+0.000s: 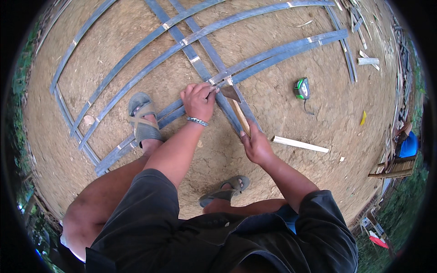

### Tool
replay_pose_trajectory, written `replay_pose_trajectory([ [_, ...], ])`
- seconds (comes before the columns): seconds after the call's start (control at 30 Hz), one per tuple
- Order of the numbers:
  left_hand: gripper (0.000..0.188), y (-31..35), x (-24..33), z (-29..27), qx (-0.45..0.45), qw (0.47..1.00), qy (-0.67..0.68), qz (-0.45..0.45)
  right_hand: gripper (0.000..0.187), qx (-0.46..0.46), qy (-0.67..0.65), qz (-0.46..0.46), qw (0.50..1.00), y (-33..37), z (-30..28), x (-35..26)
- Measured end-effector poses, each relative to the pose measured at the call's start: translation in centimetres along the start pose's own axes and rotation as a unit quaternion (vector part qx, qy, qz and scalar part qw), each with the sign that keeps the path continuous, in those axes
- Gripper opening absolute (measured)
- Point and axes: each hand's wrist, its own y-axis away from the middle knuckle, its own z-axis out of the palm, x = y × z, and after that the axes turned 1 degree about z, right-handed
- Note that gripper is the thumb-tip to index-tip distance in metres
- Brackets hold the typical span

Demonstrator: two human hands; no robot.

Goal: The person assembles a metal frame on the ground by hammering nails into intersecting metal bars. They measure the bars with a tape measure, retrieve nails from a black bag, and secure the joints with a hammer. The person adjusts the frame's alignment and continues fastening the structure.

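Note:
My right hand (258, 146) is closed round the wooden handle (240, 115) of a hatchet. Its dark metal head (231, 93) is over the place where several slats cross, close to the fingertips of my left hand (199, 101). Those fingers are bent together in a pinch at the crossing; whatever is between them is too small to make out. Long blue-grey slats (268, 55) lie across one another as a lattice on the ground. Pale cut patches show where the slats meet. A chain bracelet (197, 121) is round my left wrist.
A green and black tape measure (301, 89) lies to the right. Nearer are a pale wooden strip (300, 144) and a small yellow piece (363, 118). Offcuts (368, 61) are scattered at the far right. Another person in blue (409, 144) sits at the right edge. My left foot (144, 117) stands among the slats.

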Motion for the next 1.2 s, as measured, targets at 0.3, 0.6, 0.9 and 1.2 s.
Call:
replay_pose_trajectory([
  [0.3,0.008,0.0,0.0,-0.1,0.003,1.0,0.009,-0.012,0.049,0.048,0.093,-0.053,0.993,-2.0,0.8,0.4],
  [0.6,0.009,0.1,0.1,-0.1,0.005,1.0,0.019,-0.011,0.051,0.06,0.085,-0.064,0.993,-1.3,0.4,-0.1],
  [0.9,0.009,0.1,0.1,0.2,0.02,1.0,0.002,-0.01,0.048,0.124,0.063,-0.12,0.983,-0.7,1.0,-0.7],
  [1.2,0.008,-0.1,0.4,0.0,-0.002,1.0,0.0,-0.019,0.05,0.092,0.042,-0.099,0.99,-1.5,1.0,0.2],
])
